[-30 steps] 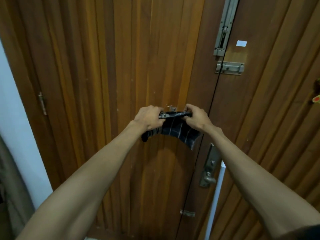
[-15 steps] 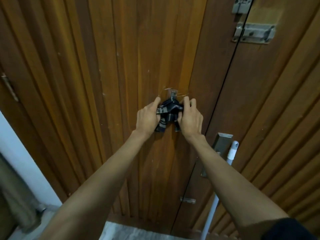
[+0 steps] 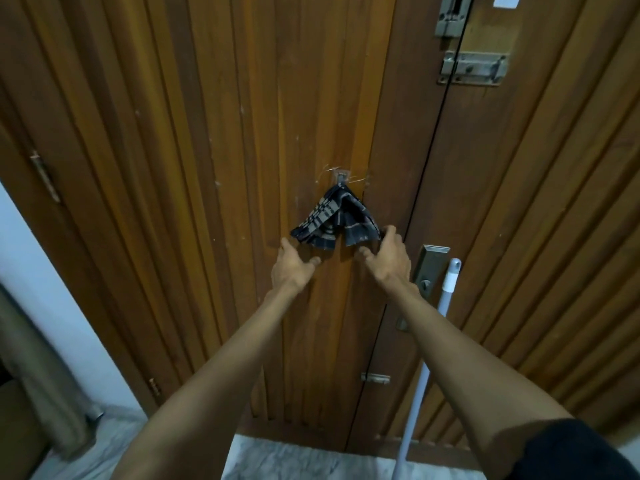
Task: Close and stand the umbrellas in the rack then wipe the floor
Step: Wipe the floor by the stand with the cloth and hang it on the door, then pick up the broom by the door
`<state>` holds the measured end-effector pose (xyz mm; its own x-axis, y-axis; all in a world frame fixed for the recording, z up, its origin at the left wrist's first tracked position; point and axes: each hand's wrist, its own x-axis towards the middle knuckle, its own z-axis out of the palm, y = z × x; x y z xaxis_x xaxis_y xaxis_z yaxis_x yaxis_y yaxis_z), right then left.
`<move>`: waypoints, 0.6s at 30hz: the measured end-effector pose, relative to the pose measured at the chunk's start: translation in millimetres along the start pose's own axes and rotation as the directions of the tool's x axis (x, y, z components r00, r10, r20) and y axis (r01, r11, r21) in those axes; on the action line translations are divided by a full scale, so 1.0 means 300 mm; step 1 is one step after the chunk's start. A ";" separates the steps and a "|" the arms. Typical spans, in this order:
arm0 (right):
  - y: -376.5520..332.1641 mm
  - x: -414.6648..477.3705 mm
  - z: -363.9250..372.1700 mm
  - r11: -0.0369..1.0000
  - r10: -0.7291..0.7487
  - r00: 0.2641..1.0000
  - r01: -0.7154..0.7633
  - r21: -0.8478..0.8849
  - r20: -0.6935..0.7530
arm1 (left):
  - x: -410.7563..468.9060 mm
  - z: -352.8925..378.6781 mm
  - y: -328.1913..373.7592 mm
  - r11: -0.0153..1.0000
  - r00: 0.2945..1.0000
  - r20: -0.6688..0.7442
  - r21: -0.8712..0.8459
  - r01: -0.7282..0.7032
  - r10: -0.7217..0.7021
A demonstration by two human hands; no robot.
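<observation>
Both hands are dropping away from the cloth, which they were bunching up half a second ago; it is now hanging spread in a dark checked fan.

- Curtain: hanging far left of the cloth and lower, against a white wall.
- Hinge: sitting well left of the cloth on the wooden door.
- Left hand: hovering just below the cloth's left corner, fingers lying open and relaxed, gripping nothing.
- Hook: carrying the cloth from directly above it.
- Floor: showing pale, far below the cloth.
- Right hand: spreading open at the cloth's lower right corner, one fingertip reaching that corner; whether it is touching cannot be told.
- Handle plate: sitting just right of the cloth, slightly lower.
- White pole: leaning right of the cloth, beside the plate.
- Bolt: sitting well above and right of the cloth.
</observation>
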<state>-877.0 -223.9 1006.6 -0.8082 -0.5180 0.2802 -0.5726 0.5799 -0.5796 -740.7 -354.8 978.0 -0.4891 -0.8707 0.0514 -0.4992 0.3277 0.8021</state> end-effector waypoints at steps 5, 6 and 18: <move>0.106 -0.126 -0.051 0.995 0.090 0.992 -0.087 -0.037 0.089 | -0.108 0.028 -0.016 1.000 0.994 0.105 0.011 -0.003 0.001; 0.131 -0.156 -0.064 0.993 0.117 0.988 -0.115 -0.027 0.096 | -0.136 0.042 -0.019 1.000 0.992 0.127 0.003 -0.013 0.012; 0.544 -0.330 -0.166 0.961 0.278 0.950 -0.273 -0.053 0.144 | -0.428 0.454 -0.057 0.999 0.915 0.400 0.023 0.040 -0.046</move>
<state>-897.3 -46.7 922.3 -0.9068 -0.4216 -0.0048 -0.3371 0.7318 -0.5923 -766.8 -198.7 876.7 -0.7109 -0.6654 -0.2278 -0.5346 0.3007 0.7898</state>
